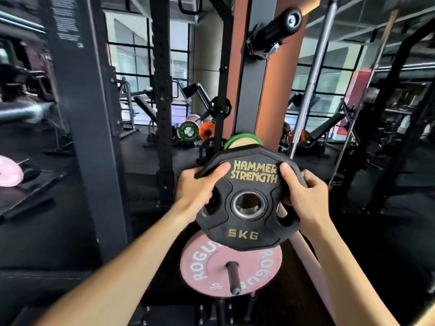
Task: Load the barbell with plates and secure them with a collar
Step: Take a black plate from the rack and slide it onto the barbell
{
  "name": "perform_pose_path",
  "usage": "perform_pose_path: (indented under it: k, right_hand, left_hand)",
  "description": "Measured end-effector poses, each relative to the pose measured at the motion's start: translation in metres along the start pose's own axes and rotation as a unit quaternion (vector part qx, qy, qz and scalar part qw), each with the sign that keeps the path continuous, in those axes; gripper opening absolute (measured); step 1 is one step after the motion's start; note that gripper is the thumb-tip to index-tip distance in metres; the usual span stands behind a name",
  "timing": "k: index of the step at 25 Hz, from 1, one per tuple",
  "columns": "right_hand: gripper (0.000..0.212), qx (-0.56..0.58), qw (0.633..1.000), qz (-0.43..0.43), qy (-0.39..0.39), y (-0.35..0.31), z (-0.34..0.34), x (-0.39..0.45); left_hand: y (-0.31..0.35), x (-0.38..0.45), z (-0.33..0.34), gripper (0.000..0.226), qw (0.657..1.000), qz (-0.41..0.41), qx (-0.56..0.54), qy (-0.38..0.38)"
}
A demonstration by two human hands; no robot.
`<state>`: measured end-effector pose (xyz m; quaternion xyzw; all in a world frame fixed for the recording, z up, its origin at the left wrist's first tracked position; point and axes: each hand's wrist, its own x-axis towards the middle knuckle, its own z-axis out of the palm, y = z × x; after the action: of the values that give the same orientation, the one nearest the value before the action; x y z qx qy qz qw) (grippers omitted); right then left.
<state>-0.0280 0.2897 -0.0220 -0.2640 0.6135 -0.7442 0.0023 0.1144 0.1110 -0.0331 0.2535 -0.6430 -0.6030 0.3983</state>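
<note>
I hold a black 5 kg plate (247, 222) marked HAMMER STRENGTH in front of me, its face and centre hole turned towards the camera. My left hand (200, 191) grips its left edge with the thumb on the face. My right hand (303, 196) grips the right edge the same way. Below the plate a pink ROGUE plate (211, 271) sits on a dark storage peg (234, 277). A black sleeve end (280, 24) with a metal collar-like clip (261, 49) sticks out high on the upright. A bare steel barbell (313, 76) leans upright at the right.
A dark rack upright (94, 137) stands at the left and an orange and grey post (254, 90) straight ahead. A green plate (243, 141) shows behind the black one. Coloured plates (195, 131) and benches lie on the floor farther back. A pink plate edge (9, 170) is at far left.
</note>
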Motion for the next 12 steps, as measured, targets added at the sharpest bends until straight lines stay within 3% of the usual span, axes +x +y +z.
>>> perform_pose_path:
  k: [8, 12]
  right_hand:
    - [0.06, 0.09, 0.989, -0.018, -0.118, -0.09, 0.125, -0.11]
    - [0.076, 0.14, 0.967, -0.01, -0.214, -0.124, 0.213, -0.159]
  left_hand:
    - [0.1, -0.112, -0.177, 0.056, 0.987, 0.049, 0.042, 0.147]
    - [0.136, -0.158, -0.272, 0.057, 0.96, 0.062, 0.074, 0.262]
